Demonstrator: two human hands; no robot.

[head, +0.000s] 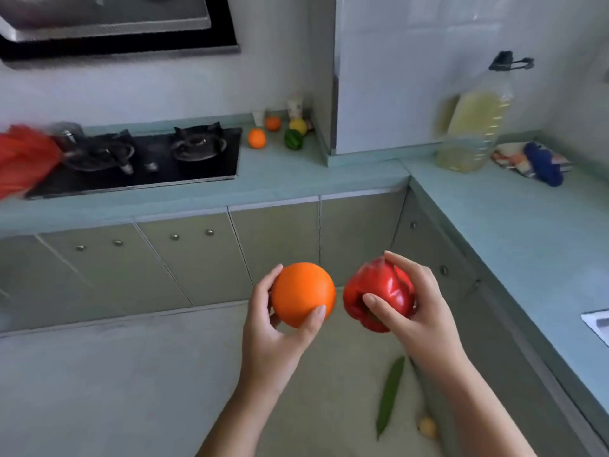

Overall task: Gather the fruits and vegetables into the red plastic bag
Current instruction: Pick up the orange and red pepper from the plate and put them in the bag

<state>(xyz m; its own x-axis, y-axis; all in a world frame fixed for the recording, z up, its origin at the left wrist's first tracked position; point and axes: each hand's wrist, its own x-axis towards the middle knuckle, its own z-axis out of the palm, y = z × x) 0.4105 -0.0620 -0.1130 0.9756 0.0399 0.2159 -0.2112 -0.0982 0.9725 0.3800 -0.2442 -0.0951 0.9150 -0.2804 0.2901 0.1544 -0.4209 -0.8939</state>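
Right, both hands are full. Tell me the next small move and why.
Probably turn left and carry both to the red plastic bag by the stove. The left hand grips an orange and the right hand a red pepper, so neither can pick up more, and the bag lies well away from them.

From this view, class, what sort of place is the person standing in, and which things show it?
Most likely a home kitchen: a black two-burner gas hob set in a pale teal countertop, a steel extractor hood above it, and a large clear plastic bottle of yellow oil.
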